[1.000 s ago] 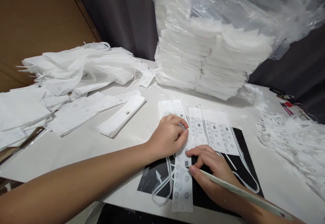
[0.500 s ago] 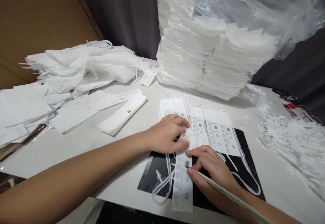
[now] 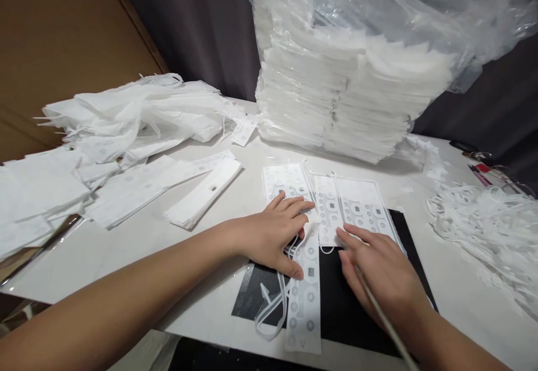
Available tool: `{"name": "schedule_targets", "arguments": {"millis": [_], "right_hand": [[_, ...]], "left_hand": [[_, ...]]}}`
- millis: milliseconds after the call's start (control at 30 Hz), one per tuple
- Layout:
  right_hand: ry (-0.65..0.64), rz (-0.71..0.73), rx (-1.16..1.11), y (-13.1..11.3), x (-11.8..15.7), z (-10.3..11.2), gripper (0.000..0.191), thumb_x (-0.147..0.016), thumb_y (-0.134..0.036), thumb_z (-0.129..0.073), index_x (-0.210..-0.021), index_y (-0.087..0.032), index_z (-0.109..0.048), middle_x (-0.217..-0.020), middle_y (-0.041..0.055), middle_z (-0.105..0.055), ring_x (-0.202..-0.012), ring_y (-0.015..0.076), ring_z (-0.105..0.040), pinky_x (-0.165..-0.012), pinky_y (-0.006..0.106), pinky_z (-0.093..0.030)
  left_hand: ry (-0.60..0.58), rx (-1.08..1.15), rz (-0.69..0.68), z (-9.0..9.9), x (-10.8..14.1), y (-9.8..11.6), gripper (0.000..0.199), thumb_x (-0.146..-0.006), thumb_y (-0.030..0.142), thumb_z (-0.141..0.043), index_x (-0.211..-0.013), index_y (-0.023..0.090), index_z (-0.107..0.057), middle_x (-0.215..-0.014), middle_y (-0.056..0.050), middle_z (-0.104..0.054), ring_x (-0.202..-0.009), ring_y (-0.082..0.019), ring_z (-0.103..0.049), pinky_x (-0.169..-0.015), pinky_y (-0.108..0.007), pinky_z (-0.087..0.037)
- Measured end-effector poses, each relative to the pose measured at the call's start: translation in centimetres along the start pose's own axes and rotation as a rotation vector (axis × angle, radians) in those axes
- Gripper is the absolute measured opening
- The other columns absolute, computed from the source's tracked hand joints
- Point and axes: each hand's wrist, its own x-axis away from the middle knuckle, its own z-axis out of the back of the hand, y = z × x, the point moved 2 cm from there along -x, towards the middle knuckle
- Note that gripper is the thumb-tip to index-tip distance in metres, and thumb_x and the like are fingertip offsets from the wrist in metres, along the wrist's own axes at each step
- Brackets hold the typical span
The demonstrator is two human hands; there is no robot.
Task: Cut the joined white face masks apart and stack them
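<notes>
A long white strip (image 3: 303,304) printed with grey circles and a small dark square lies upright over the front edge of a black mat (image 3: 336,295). My left hand (image 3: 279,233) is spread flat across its upper part, thumb on the strip, fingers on the printed white panels (image 3: 286,177) behind. My right hand (image 3: 380,270) holds a thin pale stick (image 3: 384,318) that slants down to the right; its far end is hidden. Its forefinger touches the lower edge of another printed white panel (image 3: 357,200). White cord loops (image 3: 271,318) lie left of the strip.
A tall stack of white sheets (image 3: 336,91) in clear plastic stands at the back. White fabric pieces (image 3: 138,113) are heaped at the left, beside a folded bundle (image 3: 204,194). A tangle of white loops (image 3: 483,231) covers the right side.
My right hand has moved right, off the long strip to the panel beside it, taking the thin stick along. My left fingers have spread, and the thumb has shifted down onto the strip.
</notes>
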Motion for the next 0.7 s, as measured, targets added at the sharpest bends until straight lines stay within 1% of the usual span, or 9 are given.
{"name": "schedule_targets", "arguments": {"millis": [67, 133, 167, 233, 300, 400, 633, 700], "right_hand": [[-0.059, -0.200, -0.196, 0.5, -0.3, 0.6, 0.016, -0.088, -0.017, -0.052, -0.073, -0.021, -0.052, -0.102, 0.0080, -0.073, -0.098, 0.0237, -0.068, -0.080, 0.035, -0.053], [-0.182, -0.385, -0.410, 0.4, -0.2, 0.4, 0.021, -0.087, -0.021, -0.053, -0.067, -0.022, -0.048, -0.105, 0.0043, -0.073, -0.096, 0.0200, -0.069, -0.078, 0.030, -0.053], [-0.245, -0.454, -0.496, 0.2, -0.2, 0.1, 0.023, -0.087, -0.022, -0.053, -0.064, -0.022, -0.045, -0.105, 0.0032, -0.073, -0.095, 0.0189, -0.069, -0.078, 0.028, -0.053], [-0.331, -0.517, -0.605, -0.3, -0.1, -0.7, 0.024, -0.085, -0.022, -0.052, -0.063, -0.021, -0.044, -0.104, 0.0032, -0.072, -0.096, 0.0188, -0.069, -0.079, 0.028, -0.052], [-0.342, -0.517, -0.642, -0.6, 0.0, -1.3, 0.023, -0.084, -0.021, -0.051, -0.063, -0.021, -0.043, -0.101, 0.0041, -0.072, -0.097, 0.0193, -0.068, -0.079, 0.029, -0.051], [-0.315, -0.488, -0.641, -0.6, -0.1, -1.8, 0.022, -0.083, -0.019, -0.049, -0.062, -0.021, -0.041, -0.099, 0.0044, -0.072, -0.094, 0.0193, -0.067, -0.077, 0.029, -0.050], [-0.300, -0.424, -0.600, -0.7, -0.4, -1.6, 0.024, -0.083, -0.016, -0.050, -0.062, -0.021, -0.039, -0.098, 0.0051, -0.071, -0.093, 0.0191, -0.067, -0.075, 0.029, -0.051], [-0.280, -0.382, -0.566, -0.7, -0.4, -1.7, 0.024, -0.083, -0.014, -0.050, -0.063, -0.021, -0.040, -0.096, 0.0050, -0.071, -0.091, 0.0183, -0.067, -0.074, 0.028, -0.051]], "left_hand": [[0.010, -0.016, 0.000, 0.0, 0.0, 0.2, 0.058, -0.068, 0.060, -0.071, -0.098, 0.013, -0.058, -0.151, -0.022, -0.025, -0.142, -0.040, -0.013, -0.112, -0.062, -0.007], [0.045, -0.039, 0.005, -0.2, 0.0, 0.5, 0.056, -0.067, 0.061, -0.071, -0.095, 0.013, -0.057, -0.150, -0.023, -0.027, -0.141, -0.041, -0.014, -0.111, -0.063, -0.008], [0.065, -0.051, 0.014, -0.3, 0.0, 0.6, 0.056, -0.067, 0.061, -0.070, -0.094, 0.013, -0.057, -0.150, -0.023, -0.027, -0.141, -0.041, -0.015, -0.111, -0.063, -0.009], [0.098, -0.068, 0.029, -0.7, 0.0, 0.8, 0.057, -0.069, 0.061, -0.068, -0.096, 0.013, -0.056, -0.150, -0.024, -0.027, -0.140, -0.042, -0.017, -0.111, -0.064, -0.008], [0.112, -0.070, 0.032, -1.0, 0.0, 0.9, 0.058, -0.071, 0.063, -0.066, -0.097, 0.012, -0.055, -0.150, -0.025, -0.026, -0.140, -0.042, -0.018, -0.111, -0.064, -0.008], [0.123, -0.072, 0.020, -1.3, 0.0, 0.9, 0.060, -0.071, 0.066, -0.064, -0.096, 0.013, -0.054, -0.150, -0.026, -0.026, -0.140, -0.042, -0.019, -0.110, -0.064, -0.008], [0.134, -0.075, 0.017, -1.4, 0.0, 0.7, 0.062, -0.071, 0.067, -0.063, -0.099, 0.012, -0.054, -0.150, -0.026, -0.026, -0.140, -0.041, -0.019, -0.111, -0.063, -0.007], [0.138, -0.067, 0.018, -1.4, 0.0, 0.7, 0.062, -0.071, 0.067, -0.063, -0.099, 0.012, -0.054, -0.150, -0.025, -0.026, -0.140, -0.041, -0.019, -0.112, -0.062, -0.006]]}}
